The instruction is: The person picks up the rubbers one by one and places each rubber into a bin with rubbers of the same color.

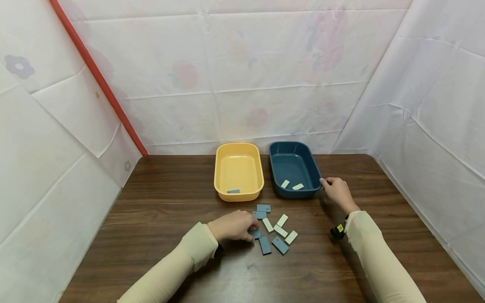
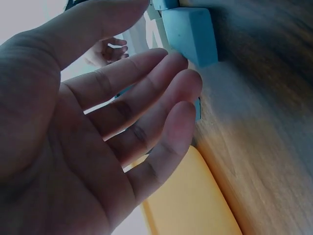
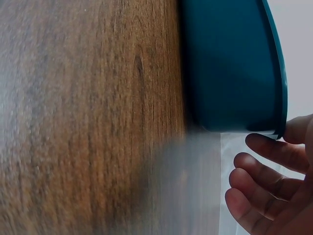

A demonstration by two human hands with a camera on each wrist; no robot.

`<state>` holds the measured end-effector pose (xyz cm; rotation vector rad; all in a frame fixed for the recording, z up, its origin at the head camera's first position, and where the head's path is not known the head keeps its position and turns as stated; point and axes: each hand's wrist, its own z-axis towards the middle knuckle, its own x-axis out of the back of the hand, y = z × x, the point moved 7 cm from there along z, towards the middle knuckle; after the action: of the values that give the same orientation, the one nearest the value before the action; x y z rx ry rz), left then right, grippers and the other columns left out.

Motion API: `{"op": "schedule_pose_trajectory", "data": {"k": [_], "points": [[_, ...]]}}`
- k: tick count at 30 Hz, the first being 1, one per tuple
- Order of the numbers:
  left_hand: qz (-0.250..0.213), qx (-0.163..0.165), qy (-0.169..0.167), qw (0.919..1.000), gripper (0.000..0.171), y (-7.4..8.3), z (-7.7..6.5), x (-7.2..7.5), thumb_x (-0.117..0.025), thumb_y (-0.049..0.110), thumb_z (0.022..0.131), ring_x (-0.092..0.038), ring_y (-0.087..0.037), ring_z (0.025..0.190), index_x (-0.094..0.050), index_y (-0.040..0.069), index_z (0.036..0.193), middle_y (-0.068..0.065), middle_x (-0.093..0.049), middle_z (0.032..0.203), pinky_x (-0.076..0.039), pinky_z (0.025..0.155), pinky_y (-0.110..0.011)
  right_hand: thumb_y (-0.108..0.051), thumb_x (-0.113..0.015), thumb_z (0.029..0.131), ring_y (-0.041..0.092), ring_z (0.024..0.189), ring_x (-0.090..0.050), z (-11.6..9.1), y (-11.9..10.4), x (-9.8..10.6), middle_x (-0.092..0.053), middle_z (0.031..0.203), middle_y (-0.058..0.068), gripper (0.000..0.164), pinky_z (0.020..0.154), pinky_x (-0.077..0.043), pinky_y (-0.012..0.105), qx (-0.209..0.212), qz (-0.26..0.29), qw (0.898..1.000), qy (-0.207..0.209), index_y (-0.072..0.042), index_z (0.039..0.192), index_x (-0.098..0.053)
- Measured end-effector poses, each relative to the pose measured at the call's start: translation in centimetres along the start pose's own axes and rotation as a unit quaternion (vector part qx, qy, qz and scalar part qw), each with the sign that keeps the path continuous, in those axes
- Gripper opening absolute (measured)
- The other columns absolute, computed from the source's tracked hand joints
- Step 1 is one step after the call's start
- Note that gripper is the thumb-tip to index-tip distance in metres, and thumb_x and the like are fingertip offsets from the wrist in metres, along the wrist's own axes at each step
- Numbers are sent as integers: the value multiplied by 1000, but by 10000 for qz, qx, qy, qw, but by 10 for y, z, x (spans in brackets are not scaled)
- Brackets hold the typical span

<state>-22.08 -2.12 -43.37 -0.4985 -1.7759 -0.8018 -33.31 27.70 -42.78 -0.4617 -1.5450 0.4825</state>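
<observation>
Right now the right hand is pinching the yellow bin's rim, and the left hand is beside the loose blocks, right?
Wrong bin: the right hand pinches the blue bin by its rim, as the right wrist view shows; the left hand is indeed beside the loose blocks.

Blue tray [image 1: 291, 166]: dark, round-cornered, upright on the surface [image 1: 166, 193]; near right rim pinched by the right grip [image 1: 338, 192]; two cream blocks [image 1: 298, 186] inside, near end. Yellow tray [image 1: 238, 168]: similar form, just left of it; one grey-blue block [image 1: 233, 191] inside, near end. Loose, before the trays: four cream oblongs [image 1: 281, 230]; five grey-blue oblongs [image 1: 280, 245], one partly behind the left grip's fingers [image 1: 251, 238].
</observation>
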Motion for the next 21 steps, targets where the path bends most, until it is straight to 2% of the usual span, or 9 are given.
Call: {"op": "schedule_pose_trajectory", "data": {"k": [4,11,17,21], "points": [[-5,65,-15,10000,29,0,0,0,-77,27,84,-60,-6,84,-72,13,109,4,-69,94,-50,80,-25,-35,-40,105,31,90,-62,0,-1,0,-67,111,26,51,76,-50,43,13,13,10000,-19,8,125,-60],[129,37,-55,9999,22,-1,2,-3,-78,28,83,-50,-6,73,-71,13,98,6,-61,81,-45,72,-24,-35,-39,105,24,77,-56,0,1,1,-68,97,21,49,68,-45,35,-17,18,10000,-44,6,115,-65],[277,31,-37,9996,17,-2,5,-8,-76,28,84,-52,-6,73,-72,15,95,7,-64,84,-46,73,-25,-35,-39,105,29,84,-61,0,1,0,-68,105,24,50,72,-49,40,-17,3,10000,-41,7,120,-63],[354,-69,21,9993,12,0,7,-8,-76,26,84,-50,-6,69,-71,16,87,8,-63,78,-44,67,-23,-33,-40,105,27,78,-58,0,0,1,-68,96,22,48,68,-46,37,-12,-8,10000,5,6,115,-65]]}}
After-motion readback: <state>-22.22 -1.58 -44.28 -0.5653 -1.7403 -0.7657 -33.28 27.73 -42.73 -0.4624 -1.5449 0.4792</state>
